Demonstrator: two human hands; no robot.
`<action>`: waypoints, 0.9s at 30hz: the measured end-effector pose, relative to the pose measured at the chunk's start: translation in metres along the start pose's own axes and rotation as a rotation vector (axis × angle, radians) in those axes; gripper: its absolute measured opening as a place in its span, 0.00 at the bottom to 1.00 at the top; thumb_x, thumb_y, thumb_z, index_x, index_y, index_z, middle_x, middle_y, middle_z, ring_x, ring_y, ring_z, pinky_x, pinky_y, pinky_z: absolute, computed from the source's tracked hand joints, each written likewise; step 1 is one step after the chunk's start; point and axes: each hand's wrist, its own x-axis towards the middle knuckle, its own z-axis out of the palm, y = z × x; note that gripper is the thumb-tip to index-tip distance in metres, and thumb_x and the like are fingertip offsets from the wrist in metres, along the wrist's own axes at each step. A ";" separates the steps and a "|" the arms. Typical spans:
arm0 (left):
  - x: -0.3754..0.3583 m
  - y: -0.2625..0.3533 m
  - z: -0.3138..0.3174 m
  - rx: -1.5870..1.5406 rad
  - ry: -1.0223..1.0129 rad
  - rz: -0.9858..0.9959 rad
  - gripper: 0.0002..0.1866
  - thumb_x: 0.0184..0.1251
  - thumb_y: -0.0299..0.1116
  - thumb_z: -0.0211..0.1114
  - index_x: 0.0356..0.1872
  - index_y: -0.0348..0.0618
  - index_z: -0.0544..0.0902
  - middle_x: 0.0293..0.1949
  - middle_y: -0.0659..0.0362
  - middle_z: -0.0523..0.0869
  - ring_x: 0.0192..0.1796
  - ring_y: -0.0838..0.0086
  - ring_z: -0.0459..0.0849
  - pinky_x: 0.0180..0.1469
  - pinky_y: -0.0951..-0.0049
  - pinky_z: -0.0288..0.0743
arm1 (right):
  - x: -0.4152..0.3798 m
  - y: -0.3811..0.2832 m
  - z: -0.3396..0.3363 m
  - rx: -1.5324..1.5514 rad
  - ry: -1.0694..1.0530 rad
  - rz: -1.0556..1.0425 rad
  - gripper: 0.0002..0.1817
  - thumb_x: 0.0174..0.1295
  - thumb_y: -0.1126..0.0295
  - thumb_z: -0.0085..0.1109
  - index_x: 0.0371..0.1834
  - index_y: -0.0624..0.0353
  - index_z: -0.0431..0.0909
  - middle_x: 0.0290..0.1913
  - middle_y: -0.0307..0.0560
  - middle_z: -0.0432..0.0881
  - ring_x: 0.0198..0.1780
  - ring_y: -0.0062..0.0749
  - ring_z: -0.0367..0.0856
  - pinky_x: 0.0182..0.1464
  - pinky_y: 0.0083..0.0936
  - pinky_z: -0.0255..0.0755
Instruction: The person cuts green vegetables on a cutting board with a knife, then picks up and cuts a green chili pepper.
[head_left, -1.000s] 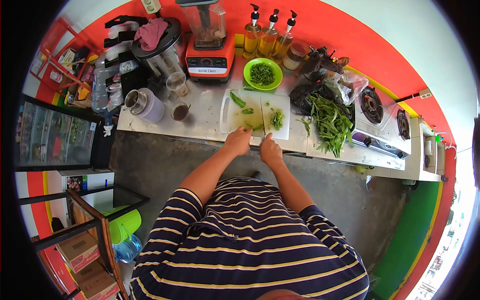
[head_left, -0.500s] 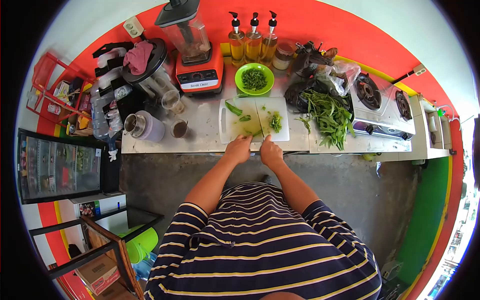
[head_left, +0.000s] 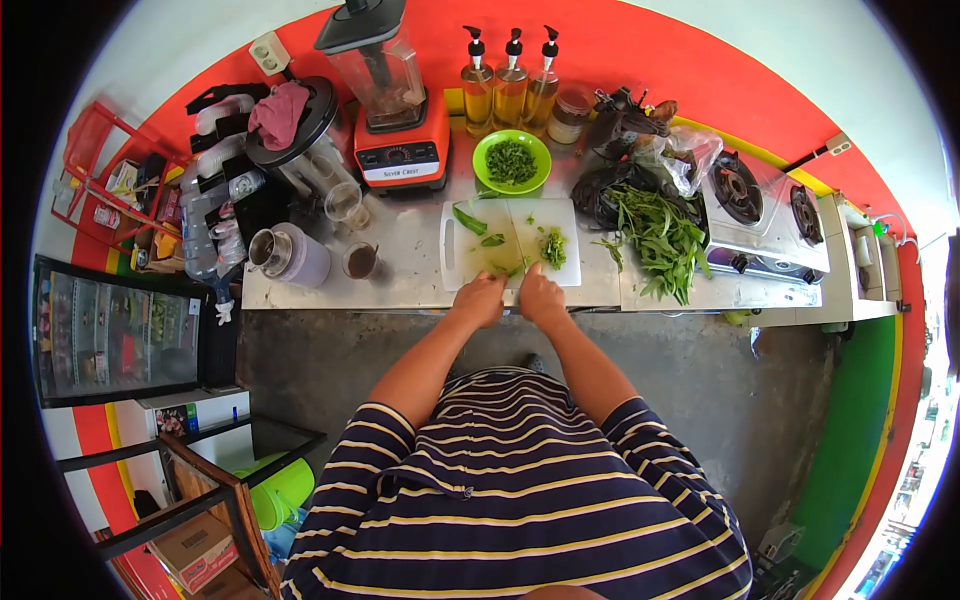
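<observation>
On the white cutting board [head_left: 460,262] at the counter's front edge, both my hands work close together. My right hand [head_left: 542,297] is closed around the handle of a knife, whose thin blade [head_left: 514,225] points away from me across the board. Left of it, my left hand [head_left: 482,298] is closed, pressing green leaves [head_left: 510,268] against the board. A small heap of chopped greens [head_left: 552,248] lies right of the blade. Larger leaf pieces [head_left: 467,220] rest on the left side. Behind the board stands a lime-green bowl [head_left: 544,176] holding chopped greens.
A bunch of leafy greens [head_left: 660,240] lies right of the board, beside a gas stove [head_left: 765,225]. To the left are a glass of dark liquid [head_left: 361,262], a plastic cup [head_left: 346,206] and a red blender [head_left: 400,160]. Pump bottles [head_left: 510,95] line the wall.
Both hands stay at the board's front edge. The right hand and knife have shifted slightly towards the left hand. The whole view has moved a little.
</observation>
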 end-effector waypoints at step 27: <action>0.001 -0.022 0.026 0.009 0.229 0.169 0.37 0.57 0.28 0.62 0.71 0.24 0.65 0.48 0.45 0.88 0.62 0.56 0.79 0.56 0.56 0.79 | -0.020 -0.015 0.005 -0.011 0.043 -0.016 0.18 0.67 0.71 0.55 0.55 0.68 0.64 0.48 0.70 0.85 0.51 0.62 0.87 0.52 0.48 0.82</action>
